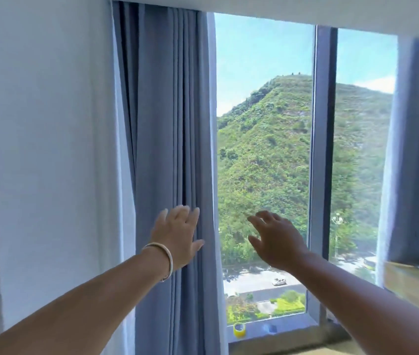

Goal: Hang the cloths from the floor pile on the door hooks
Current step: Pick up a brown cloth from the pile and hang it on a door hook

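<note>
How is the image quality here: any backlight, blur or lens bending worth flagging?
Head view: strong daylight through the window backlights the scene, leaving the right hand darker than the left hand; the right-side curtain and lower right corner are smeared with blur; wide-angle bending tilts the wall and left curtain; the hill outside stays fairly sharp.

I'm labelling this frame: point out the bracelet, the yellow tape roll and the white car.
bracelet [168,260], head view, band on left wrist.
yellow tape roll [239,330], head view, roll's side, on sill.
white car [279,281], head view, car's body.
</note>
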Motion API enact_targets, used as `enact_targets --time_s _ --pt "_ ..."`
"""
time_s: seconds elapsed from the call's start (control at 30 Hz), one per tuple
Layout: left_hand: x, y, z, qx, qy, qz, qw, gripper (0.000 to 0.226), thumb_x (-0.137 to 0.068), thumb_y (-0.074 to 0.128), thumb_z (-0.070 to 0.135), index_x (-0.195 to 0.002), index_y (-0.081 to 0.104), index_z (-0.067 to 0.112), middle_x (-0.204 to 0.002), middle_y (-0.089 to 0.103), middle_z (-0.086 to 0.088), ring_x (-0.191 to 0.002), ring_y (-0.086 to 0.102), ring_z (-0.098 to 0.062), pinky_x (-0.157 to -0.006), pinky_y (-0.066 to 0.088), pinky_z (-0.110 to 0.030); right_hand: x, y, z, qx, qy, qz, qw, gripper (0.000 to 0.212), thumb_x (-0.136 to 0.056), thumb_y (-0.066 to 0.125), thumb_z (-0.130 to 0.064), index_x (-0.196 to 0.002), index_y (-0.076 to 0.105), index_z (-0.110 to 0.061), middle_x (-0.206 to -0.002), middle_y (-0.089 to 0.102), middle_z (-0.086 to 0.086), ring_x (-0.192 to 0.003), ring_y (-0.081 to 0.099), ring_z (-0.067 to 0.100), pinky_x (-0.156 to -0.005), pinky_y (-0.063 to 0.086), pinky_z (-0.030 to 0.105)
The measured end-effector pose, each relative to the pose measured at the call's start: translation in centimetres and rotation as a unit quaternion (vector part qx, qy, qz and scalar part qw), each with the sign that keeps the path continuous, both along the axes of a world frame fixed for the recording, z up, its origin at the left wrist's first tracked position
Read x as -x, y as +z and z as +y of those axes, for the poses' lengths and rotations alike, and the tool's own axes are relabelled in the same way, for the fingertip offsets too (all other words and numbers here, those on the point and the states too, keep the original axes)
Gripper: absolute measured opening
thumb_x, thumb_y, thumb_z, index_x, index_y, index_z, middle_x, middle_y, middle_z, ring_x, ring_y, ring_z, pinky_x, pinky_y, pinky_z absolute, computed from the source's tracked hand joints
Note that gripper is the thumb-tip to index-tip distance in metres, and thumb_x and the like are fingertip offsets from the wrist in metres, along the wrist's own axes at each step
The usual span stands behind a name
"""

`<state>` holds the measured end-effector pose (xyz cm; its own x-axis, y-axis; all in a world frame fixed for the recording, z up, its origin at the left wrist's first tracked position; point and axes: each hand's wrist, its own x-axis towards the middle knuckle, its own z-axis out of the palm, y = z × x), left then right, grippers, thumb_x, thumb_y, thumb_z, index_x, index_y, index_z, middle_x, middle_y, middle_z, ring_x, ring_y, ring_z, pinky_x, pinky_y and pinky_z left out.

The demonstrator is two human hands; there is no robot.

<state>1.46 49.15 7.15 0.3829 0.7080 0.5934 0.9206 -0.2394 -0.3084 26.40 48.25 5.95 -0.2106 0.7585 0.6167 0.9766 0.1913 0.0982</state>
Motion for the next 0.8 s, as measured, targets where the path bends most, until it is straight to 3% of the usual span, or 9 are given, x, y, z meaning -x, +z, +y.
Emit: enact_targets --time_s 0.4,0.8 --pt "-28.5 -2.4 2.0 0.027 -0.201 0.018 0.979 0.078 -0.093 0.038 0.058 -0.152 0.007 0.018 -0.156 0.019 -0.008 -0.144 0.016 -0.026 -0.116 0.015 -0.046 -26.1 -3.6 -8.1 0.02 -0.192 0.022 0.981 0.05 -0.093 0.048 -0.043 -0.14 0.041 -0.025 -0.141 0.047 -0.001 -0.128 0.046 0.02 -0.102 0.04 0.038" --pt "-56.6 -6.6 -4.4 0.044 -0.431 0.043 0.9 0.076 -0.093 0.036 0.058 -0.151 0.007 0.018 -0.154 0.021 -0.006 -0.143 0.017 -0.025 -0.116 0.016 -0.045 -47.0 -7.2 -23.7 0.031 -0.418 0.068 0.906 0.047 -0.095 0.043 -0.044 -0.138 0.043 -0.025 -0.137 0.046 -0.005 -0.123 0.044 0.018 -0.1 0.039 0.033"
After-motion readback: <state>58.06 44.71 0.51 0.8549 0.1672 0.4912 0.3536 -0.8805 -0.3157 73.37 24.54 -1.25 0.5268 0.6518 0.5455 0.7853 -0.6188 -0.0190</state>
